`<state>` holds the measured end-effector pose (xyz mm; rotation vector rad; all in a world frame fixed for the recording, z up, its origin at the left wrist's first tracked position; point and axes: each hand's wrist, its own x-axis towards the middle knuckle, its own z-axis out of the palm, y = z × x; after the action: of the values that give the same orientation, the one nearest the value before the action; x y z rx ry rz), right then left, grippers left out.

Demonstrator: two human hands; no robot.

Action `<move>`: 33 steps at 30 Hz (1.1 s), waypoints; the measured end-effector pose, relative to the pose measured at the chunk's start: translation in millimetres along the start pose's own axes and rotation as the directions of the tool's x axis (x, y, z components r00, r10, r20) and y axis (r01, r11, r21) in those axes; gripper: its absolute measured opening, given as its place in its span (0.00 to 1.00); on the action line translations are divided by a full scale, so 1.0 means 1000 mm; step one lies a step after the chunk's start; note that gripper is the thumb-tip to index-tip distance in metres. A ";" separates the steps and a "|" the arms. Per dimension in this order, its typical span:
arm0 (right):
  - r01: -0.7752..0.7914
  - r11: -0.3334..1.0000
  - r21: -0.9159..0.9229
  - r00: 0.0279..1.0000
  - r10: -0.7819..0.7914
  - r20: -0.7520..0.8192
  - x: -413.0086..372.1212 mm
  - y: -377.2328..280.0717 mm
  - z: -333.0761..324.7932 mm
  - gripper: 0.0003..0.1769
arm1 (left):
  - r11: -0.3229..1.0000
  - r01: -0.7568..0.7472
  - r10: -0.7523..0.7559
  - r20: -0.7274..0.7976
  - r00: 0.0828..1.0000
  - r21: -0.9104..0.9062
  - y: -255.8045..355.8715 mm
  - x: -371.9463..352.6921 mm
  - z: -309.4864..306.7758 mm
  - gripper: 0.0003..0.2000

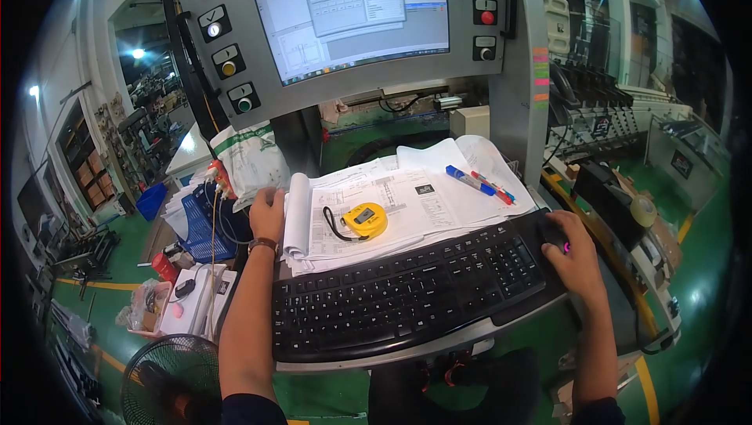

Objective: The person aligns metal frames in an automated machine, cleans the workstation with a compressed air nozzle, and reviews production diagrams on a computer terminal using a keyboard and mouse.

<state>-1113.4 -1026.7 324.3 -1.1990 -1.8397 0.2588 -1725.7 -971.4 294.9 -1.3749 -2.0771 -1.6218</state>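
Note:
My left hand rests at the left edge of a stack of printed papers, beside the rolled-up sheets; its fingers are partly hidden. My right hand is wrapped over a dark mouse to the right of the black keyboard. On the papers lie a yellow tape measure with a black strap, and blue and red markers. Above them, a lit screen shows an open window.
Buttons flank the screen on a grey panel. At the left are a white bag, a blue basket, a red container and a fan. Tape rolls and machinery stand at the right.

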 end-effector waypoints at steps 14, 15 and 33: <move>0.006 1.000 -0.022 0.999 -0.005 0.052 0.000 -0.001 -0.002 0.27 | 0.999 -0.038 0.038 -0.014 0.999 0.023 -0.014 0.005 0.005 0.19; 0.005 1.000 -0.022 0.998 -0.004 0.059 0.000 -0.001 -0.002 0.27 | 0.999 -0.039 0.040 -0.020 0.999 0.032 -0.015 0.005 0.005 0.19; 0.309 0.948 -0.073 0.943 -0.316 -0.102 -0.021 -0.018 0.008 0.14 | 0.996 -0.089 0.086 0.083 0.993 0.031 -0.043 0.024 0.004 0.23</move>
<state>-1128.4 -1051.2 318.6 -0.9193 -1.9149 -0.0390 -1769.0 -953.6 279.2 -1.5220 -2.0476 -1.5129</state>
